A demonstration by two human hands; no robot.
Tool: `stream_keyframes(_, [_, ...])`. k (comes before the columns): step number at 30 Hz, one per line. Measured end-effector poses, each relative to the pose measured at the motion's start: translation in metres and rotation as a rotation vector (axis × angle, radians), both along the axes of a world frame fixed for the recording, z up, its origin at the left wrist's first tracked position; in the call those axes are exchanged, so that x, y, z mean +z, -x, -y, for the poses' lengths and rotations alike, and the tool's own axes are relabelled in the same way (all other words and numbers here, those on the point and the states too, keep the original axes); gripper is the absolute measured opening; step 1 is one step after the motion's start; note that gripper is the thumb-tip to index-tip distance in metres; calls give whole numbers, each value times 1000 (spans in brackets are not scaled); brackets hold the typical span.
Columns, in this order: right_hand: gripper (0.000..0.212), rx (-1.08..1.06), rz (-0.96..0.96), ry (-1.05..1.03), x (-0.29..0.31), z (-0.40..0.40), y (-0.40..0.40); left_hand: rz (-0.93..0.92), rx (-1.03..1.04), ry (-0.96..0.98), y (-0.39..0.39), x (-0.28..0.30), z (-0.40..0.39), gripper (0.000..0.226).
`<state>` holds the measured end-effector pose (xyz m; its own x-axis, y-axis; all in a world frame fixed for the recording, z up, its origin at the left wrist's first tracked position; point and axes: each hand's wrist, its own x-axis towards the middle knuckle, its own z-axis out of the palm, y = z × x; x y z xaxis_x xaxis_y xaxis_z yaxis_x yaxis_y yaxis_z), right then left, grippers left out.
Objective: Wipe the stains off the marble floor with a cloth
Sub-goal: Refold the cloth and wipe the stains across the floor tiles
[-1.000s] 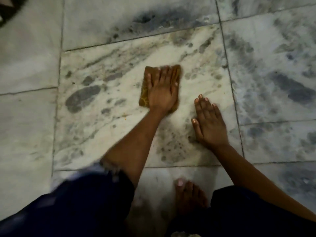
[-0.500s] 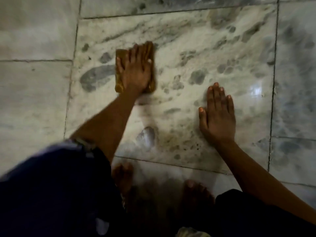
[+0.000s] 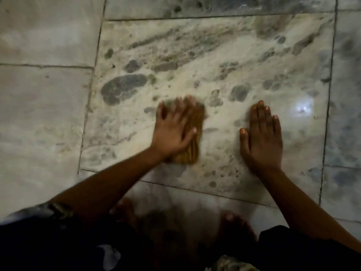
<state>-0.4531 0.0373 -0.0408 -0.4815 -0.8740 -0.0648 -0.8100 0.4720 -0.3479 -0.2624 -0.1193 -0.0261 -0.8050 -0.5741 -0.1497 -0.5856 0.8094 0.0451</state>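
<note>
My left hand (image 3: 173,130) presses flat on the soft, light, pliable brown cloth (image 3: 192,137), mid-slab on the marble floor (image 3: 224,61); right hand (image 3: 262,137) splayed empty; palm pressure should suffice.

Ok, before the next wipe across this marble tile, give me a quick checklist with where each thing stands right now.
1. Cloth flat under the left hand: ok.
2. Right hand planted on the tile, apart from the cloth: ok.
3. Path ahead free of objects: ok.
4. Dark patch on the marble tile, stain or veining: cannot tell.
5. Small dark specks near the tile's near edge gone: not ok.
6. Cloth clean enough: cannot tell, blurred.
</note>
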Motion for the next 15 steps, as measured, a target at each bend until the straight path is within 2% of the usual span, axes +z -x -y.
stream_keyframes(4, [64, -14, -15, -14, 0, 0, -1, 11, 362, 18, -6, 1, 130, 65])
stream_keyframes(6, [65, -11, -29, -13, 0, 0, 0, -26, 482, 27, -17, 5, 161, 65])
stream_keyframes(8, [66, -13, -36, -27, 0, 1, 0, -70, 487, 53, -29, 2, 134, 64])
stream_keyframes(11, [67, -9, -37, -45, 0, 2, -2, -99, 425, 44, -43, -2, 14, 62])
stream_keyframes(13, [68, -18, -51, -55, 0, 1, -2, -120, 270, -47, -33, 4, -58, 64])
stream_keyframes(15, [69, -18, -67, -61, 0, 2, -3, -88, 90, -129, -5, 7, -79, 65])
